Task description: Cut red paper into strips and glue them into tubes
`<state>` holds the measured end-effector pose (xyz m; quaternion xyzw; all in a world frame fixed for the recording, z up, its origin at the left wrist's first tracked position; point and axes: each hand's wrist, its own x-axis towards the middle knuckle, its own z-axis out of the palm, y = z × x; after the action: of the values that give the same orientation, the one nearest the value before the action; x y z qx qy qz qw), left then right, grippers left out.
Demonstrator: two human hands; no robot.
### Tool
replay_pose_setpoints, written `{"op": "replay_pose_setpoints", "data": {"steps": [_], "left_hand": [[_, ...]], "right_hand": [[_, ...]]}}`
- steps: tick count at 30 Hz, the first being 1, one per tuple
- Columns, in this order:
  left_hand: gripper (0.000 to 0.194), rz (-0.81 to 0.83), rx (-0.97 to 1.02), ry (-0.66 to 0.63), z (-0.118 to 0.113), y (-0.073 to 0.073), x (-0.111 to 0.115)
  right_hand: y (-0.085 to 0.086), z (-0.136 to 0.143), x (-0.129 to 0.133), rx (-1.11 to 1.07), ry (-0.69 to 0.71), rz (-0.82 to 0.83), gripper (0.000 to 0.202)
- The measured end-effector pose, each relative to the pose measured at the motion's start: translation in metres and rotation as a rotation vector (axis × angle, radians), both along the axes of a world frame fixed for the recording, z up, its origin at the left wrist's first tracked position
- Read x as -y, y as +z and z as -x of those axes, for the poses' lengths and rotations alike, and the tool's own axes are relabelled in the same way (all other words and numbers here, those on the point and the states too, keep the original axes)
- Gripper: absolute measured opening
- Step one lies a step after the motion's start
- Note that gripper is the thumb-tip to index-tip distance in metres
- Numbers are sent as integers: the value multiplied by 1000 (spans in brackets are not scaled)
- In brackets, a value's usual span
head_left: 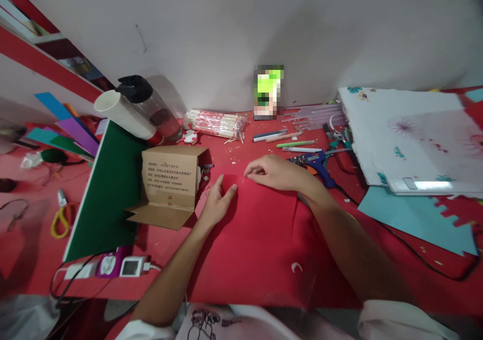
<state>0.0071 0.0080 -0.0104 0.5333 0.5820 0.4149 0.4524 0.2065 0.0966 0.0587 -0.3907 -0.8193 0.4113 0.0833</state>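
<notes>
Has left hand [218, 200] open, thumb apart, at left edge of red sheet [260, 217] lying on table [166, 247]. Curls right hand [270, 171] over sheet's far part, fingertips close together; cannot tell whether gripping anything. Has blue glue gun [320, 168] beside right wrist, cardboard box [169, 179] near left hand, green pen [295, 144] beyond.

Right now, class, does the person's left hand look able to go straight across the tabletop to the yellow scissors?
Probably not: the cardboard box and the upright green board stand between the left hand and the yellow scissors. Going over or around them might work.
</notes>
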Motion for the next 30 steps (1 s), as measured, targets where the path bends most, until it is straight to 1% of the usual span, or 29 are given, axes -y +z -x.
{"op": "replay_pose_setpoints", "data": {"steps": [6,11,15,21,26,30], "left_hand": [[25,-10,33,3,-1,2,0],[30,-16,-14,-12,-1,2,0],[26,-37,-18,-11,-1,0,0],[22,-34,59,-20,-2,0,1],[24,-32,-26,-8,-1,2,0],[28,-22,-105,23,0,2,0]], "right_hand": [[-2,0,0,-23,-8,7,24],[-4,0,0,-37,-13,-4,25],[-5,1,0,-33,-15,-21,24],[-1,2,2,-26,-35,13,22],[5,2,3,62,-19,66,21],[5,2,2,111,29,59,20]]}}
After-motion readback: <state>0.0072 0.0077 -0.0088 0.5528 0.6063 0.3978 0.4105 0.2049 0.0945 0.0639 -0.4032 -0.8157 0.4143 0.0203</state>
